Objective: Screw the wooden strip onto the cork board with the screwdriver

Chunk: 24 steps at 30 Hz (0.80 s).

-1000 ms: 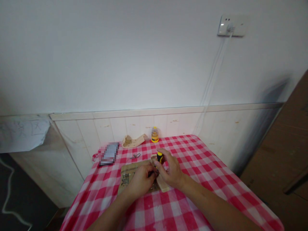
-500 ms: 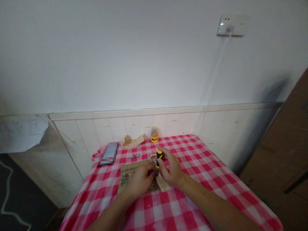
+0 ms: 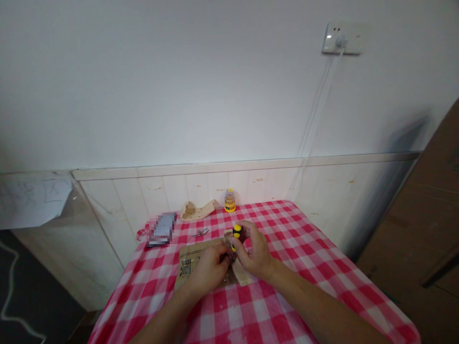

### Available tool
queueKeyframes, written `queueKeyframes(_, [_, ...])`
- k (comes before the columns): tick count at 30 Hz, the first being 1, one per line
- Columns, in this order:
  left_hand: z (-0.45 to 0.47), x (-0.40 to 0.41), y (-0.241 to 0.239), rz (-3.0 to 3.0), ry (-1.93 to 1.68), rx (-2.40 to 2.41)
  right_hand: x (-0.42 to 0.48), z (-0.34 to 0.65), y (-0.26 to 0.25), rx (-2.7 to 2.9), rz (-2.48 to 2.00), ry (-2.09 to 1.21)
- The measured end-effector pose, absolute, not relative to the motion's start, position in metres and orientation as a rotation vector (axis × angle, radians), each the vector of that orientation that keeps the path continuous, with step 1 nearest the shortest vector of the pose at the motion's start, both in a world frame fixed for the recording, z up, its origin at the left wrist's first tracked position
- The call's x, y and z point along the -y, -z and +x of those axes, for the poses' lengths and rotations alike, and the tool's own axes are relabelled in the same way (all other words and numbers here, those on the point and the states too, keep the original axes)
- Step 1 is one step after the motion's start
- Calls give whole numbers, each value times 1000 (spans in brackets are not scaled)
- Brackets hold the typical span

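Note:
In my right hand (image 3: 255, 249) is a yellow-and-black screwdriver (image 3: 237, 231), held upright by its handle with the fingers closed round it. Its lower end points down at a pale wooden piece (image 3: 242, 273), which lies partly under both hands. My left hand (image 3: 212, 267) is closed beside the screwdriver's tip, its fingertips pinched at the wooden piece; what they grip there is hidden. Beneath the hands lies a flat brown packet (image 3: 186, 260) with dark printed characters.
A second curved wooden piece (image 3: 197, 211) and a yellow bit container (image 3: 230, 200) stand by the wall. Several small metal screws or bits (image 3: 201, 232) lie behind the packet. A phone (image 3: 162, 230) rests at the left on the red checked tablecloth (image 3: 287, 296).
The screwdriver's handle shows its yellow and black patches turned differently, and my right fingers have shifted slightly on it. My left hand stays in place.

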<state>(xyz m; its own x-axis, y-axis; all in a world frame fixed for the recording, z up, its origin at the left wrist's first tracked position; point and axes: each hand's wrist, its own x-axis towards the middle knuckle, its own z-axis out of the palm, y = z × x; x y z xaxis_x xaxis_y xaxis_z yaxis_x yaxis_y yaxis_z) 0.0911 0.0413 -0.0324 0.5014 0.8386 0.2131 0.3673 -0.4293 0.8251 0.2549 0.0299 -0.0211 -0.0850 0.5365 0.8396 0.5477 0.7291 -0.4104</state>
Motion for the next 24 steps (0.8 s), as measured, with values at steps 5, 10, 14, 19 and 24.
queueKeyframes(5, [91,-42,33,2004,-795,-984,-32,254,26,1708,-842,-62])
queueKeyframes(10, [91,-43,36,2001,-805,-979,-33,252,29,1740,-839,-139])
queueKeyframes(14, [92,-43,38,1978,-859,-953,-32,253,25,1770,-868,-77])
queueKeyframes(19, [91,-46,40,1899,-969,-1049,-30,255,22,1779,-879,-20])
queueKeyframes(24, [88,-49,45,1791,-1067,-1096,-27,256,20,1787,-860,7])
